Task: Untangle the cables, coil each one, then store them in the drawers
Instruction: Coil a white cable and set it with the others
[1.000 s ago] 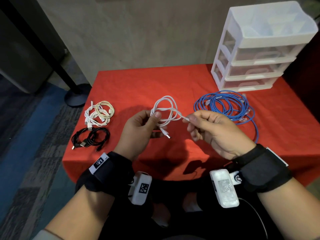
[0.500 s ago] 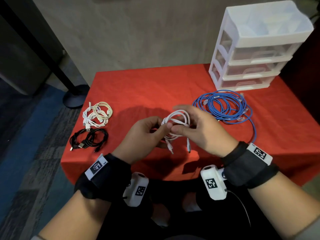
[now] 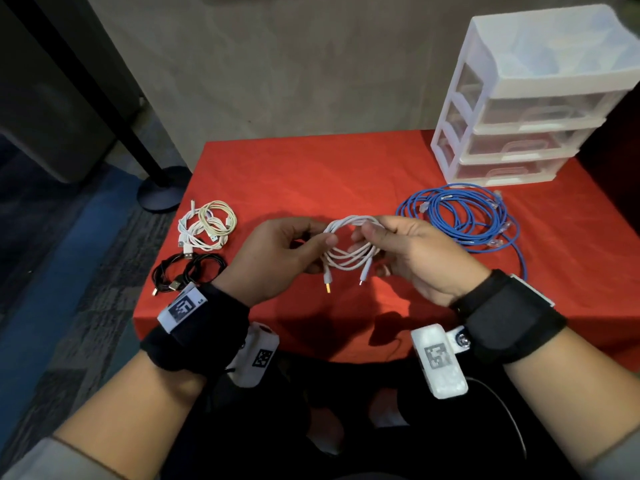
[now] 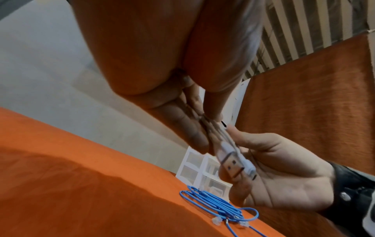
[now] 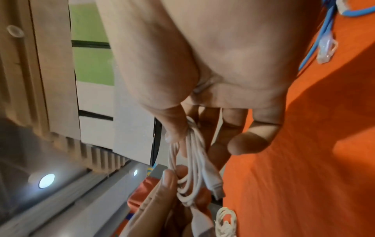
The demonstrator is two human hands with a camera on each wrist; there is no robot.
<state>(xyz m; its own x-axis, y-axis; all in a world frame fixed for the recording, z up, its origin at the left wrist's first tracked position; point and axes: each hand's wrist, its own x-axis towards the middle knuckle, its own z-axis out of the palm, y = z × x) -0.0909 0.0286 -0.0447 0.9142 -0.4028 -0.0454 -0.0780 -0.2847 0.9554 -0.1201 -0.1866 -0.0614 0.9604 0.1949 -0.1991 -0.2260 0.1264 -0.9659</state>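
A coiled white USB cable [image 3: 349,249] hangs above the red table [image 3: 311,174], held between both hands. My left hand [image 3: 294,247] pinches the coil's left side with thumb and fingers. My right hand [image 3: 391,240] grips its right side. Both plugs dangle below the coil. In the left wrist view the white USB cable [image 4: 233,158] shows its flat metal plug. In the right wrist view the white USB cable [image 5: 194,168] hangs in loops from my right thumb. A white three-drawer unit [image 3: 540,109] stands at the back right, all drawers closed.
A loosely coiled blue network cable [image 3: 460,216] lies right of my hands, one strand trailing toward the table's right front. A white and cream cable bundle [image 3: 207,225] and a black cable bundle [image 3: 188,271] lie at the left edge. A black stand base [image 3: 162,188] sits on the floor.
The loose end my right hand was pulling has been wound in. My right hand has moved left onto the coil, and both hands now hold it with the two plugs hanging down.
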